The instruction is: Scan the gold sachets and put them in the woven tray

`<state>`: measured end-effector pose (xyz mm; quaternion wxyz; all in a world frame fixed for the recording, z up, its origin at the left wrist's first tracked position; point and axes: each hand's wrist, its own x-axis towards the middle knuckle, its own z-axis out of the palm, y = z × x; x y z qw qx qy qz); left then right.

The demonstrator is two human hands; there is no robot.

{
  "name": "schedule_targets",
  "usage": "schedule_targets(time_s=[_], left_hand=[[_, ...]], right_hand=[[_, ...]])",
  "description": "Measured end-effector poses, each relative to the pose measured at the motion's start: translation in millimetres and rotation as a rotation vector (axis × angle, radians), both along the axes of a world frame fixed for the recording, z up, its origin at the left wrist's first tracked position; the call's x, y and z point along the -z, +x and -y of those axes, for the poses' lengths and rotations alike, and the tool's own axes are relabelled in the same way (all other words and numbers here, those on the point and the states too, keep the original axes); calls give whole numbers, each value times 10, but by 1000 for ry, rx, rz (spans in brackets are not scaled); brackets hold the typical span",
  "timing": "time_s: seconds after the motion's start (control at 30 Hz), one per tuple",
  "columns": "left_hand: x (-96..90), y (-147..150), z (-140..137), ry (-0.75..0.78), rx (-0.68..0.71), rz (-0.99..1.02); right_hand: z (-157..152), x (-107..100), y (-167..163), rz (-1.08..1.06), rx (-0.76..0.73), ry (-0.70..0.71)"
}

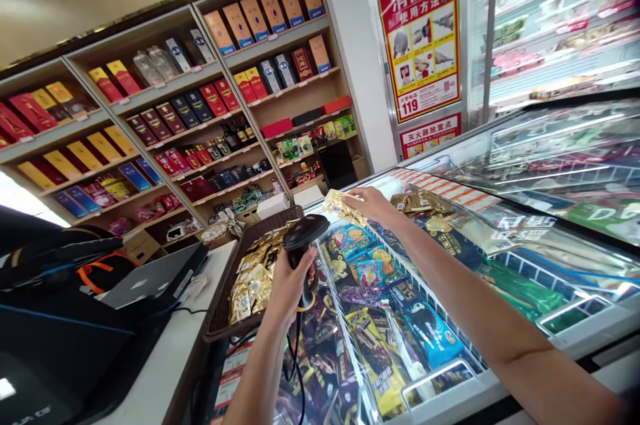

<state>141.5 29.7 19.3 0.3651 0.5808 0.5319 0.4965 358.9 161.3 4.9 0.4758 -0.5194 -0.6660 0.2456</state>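
Observation:
My left hand (290, 282) is wrapped round the handle of a black barcode scanner (306, 230), whose head points away and to the right. A black cable hangs down from it. Farther out, my right hand (375, 205) grips a gold foil packet (344, 206) by its right end, just beyond the scanner head. Beside my left hand stands a brown woven basket (216, 310) heaped with similar gold packets (255, 285). Below both hands is a chest freezer with white wire baskets (345, 332) full of wrapped ice creams (373, 358).
A white counter (165, 352) on the left bears a closed laptop (150, 278) and a black bag. The freezer's glass lid (565, 178) spans the right side. Shelves of boxed goods (185, 112) line the back wall, beside a red fire-hydrant poster (420, 35).

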Motion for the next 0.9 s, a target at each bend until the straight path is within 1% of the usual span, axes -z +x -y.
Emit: schedule_targets(time_s=[0.17,0.4,0.5,0.57,0.67,0.73,0.83,0.9], left_hand=[[13,11,6,20,-12,-27],[-35,-51,-12,-18,-42,-21],[-109,-203,-24,-34,-77,-39],[-179,-373,-29,-20,-89,-46],[-287,-706,-24,13,-120,-55],[-339,-935,-13,30,-180,-32],[-375,-1205,11,90,-267,71],[-382,-1310,32,125,-294,123]], right_hand=[[35,-27,3,18,-14,-4],[45,-15,-2,45,-28,-30],[55,41,-61,38,-43,-111],[90,101,-138,12,-73,-218],[159,233,-318,-49,-160,-359],[179,332,-494,-71,-243,-395],[124,427,-890,-94,-384,-423],[35,427,-1241,-132,-452,-440]])
